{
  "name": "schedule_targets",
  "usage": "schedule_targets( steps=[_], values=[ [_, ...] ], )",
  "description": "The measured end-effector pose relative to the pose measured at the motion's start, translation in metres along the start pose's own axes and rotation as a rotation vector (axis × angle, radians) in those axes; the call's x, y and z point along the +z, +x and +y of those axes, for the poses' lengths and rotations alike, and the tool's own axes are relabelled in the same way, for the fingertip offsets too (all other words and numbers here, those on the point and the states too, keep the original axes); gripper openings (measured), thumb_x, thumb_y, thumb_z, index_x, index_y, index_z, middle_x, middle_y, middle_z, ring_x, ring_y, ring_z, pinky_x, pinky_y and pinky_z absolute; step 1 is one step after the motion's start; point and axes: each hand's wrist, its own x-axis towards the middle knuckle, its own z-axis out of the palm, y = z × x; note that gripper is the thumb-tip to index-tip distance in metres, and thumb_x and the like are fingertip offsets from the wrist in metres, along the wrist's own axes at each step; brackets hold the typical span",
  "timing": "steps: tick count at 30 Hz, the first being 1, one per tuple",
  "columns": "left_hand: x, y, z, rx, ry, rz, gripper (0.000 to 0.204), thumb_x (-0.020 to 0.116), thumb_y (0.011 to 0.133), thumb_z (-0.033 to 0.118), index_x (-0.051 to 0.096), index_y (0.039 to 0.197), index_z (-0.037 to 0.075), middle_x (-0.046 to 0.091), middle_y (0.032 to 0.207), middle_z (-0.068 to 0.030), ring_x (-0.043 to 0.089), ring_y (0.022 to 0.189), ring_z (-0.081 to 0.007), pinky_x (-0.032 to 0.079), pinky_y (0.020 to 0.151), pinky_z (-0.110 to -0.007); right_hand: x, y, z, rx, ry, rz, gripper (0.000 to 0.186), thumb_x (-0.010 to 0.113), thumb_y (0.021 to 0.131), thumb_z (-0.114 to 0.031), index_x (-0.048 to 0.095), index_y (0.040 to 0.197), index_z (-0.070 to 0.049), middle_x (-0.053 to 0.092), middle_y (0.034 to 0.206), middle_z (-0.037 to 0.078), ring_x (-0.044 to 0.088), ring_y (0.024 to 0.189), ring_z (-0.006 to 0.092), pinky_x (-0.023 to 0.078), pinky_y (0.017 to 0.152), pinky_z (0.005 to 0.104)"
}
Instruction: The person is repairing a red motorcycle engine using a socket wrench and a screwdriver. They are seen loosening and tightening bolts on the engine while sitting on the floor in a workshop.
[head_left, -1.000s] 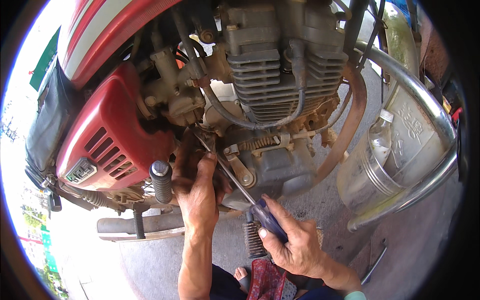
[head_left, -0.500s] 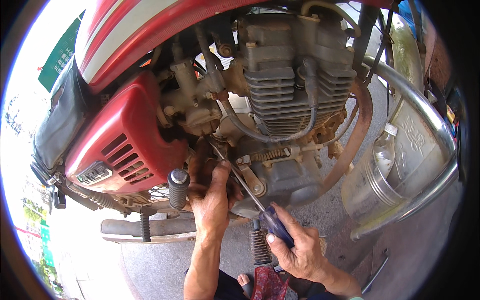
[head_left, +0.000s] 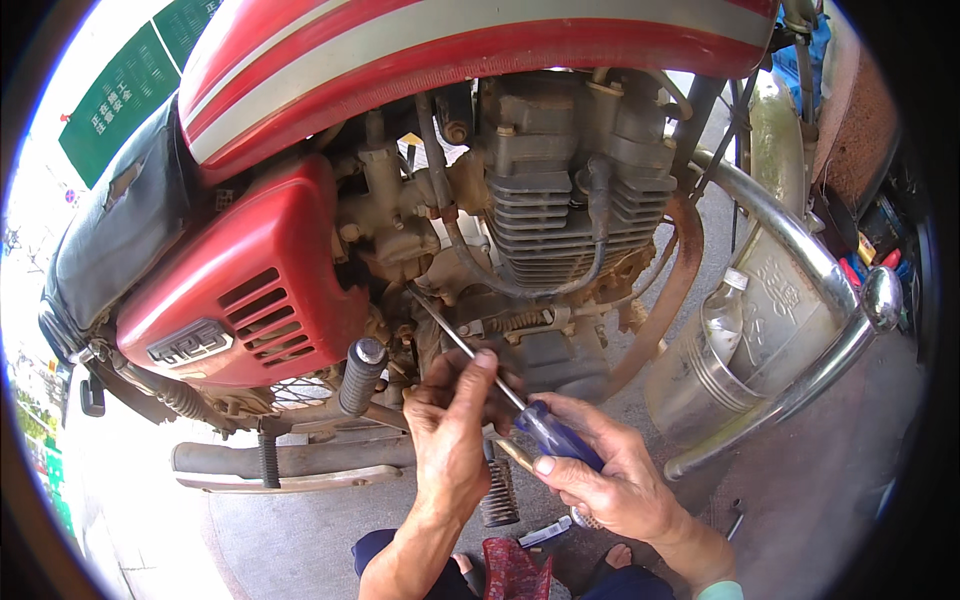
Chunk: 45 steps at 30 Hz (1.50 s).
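A screwdriver [head_left: 560, 436] with a dark blue handle and a long metal shaft slants up and left toward a motorcycle engine [head_left: 585, 215]. My right hand [head_left: 625, 485] is closed round its handle. My left hand [head_left: 450, 420] is closed on the shaft, thumb on top, with its other fingers partly hidden behind. The tip reaches the dirty area below the carburetor [head_left: 385, 205], beside the red side cover [head_left: 250, 290]; what it touches there is too small to tell. A rubber footpeg [head_left: 362, 378] sticks out left of my left hand.
Above is the red and white fuel tank [head_left: 480, 45]. At right, a chrome crash bar [head_left: 780, 215] curves round a holder [head_left: 700, 400] with a clear plastic bottle [head_left: 723, 310]. A second ribbed footpeg [head_left: 500, 495] and the exhaust pipe [head_left: 290, 460] lie low.
My left hand has drawn back from the engine, down and right, along the screwdriver's shaft. My right hand still holds the handle. The view has shifted, showing more of the tank.
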Motion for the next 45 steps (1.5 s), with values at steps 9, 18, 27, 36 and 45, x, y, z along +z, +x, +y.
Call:
schedule_targets(
  steps=[9,18,27,36,45],
  values=[
    [0.009,-0.003,0.000,-0.040,-0.099,0.020,0.013,0.064,0.091,0.011,0.061,0.094,-0.001,0.067,0.078,-0.0110,0.062,0.066,-0.0145,0.044,0.053,-0.022,-0.014,0.010,-0.017,0.425,0.460,-0.139,0.037,0.047,0.100,-0.032,0.054,0.106,0.004,0.047,0.067,0.003,0.037,0.041,0.0065,0.025,0.032,0.0195],
    [0.040,-0.028,0.000,-0.211,-0.279,-0.009,0.030,0.067,0.090,0.019,0.046,0.106,0.006,0.047,0.072,0.0009,0.050,0.063,-0.0105,0.050,0.064,-0.030,-0.005,0.012,-0.026,0.395,0.092,-0.092,0.034,0.047,0.101,-0.035,0.050,0.088,-0.003,0.044,0.063,0.002,0.040,0.042,0.0090,0.029,0.036,0.0219],
    [0.049,-0.023,-0.011,-0.133,-0.302,-0.015,0.033,0.067,0.087,0.006,0.040,0.106,0.006,0.049,0.070,-0.0016,0.050,0.063,-0.0113,0.052,0.065,-0.031,-0.010,0.018,-0.016,-0.234,-0.777,0.019,0.027,0.059,0.092,-0.023,0.055,0.097,0.004,0.062,0.067,0.013,0.061,0.050,0.0227,0.048,0.047,0.0334],
    [0.024,-0.008,0.002,-0.213,-0.422,-0.189,0.029,0.037,0.103,0.029,0.046,0.099,0.002,0.064,0.081,-0.0172,0.067,0.081,-0.0314,0.056,0.078,-0.043,0.019,-0.001,-0.028,-0.384,-1.428,0.256,0.041,0.070,0.082,-0.026,0.057,0.108,0.003,0.064,0.069,0.018,0.065,0.059,0.0326,0.051,0.052,0.0394],
    [0.011,-0.003,0.003,-0.168,-0.345,-0.267,0.028,0.037,0.103,0.026,0.045,0.093,0.002,0.065,0.088,-0.0304,0.066,0.088,-0.0436,0.056,0.082,-0.049,0.010,-0.010,-0.013,-0.303,-0.717,0.239,0.029,0.069,0.088,-0.025,0.060,0.098,0.001,0.054,0.060,0.005,0.050,0.045,0.0149,0.040,0.045,0.0295]
  ],
)
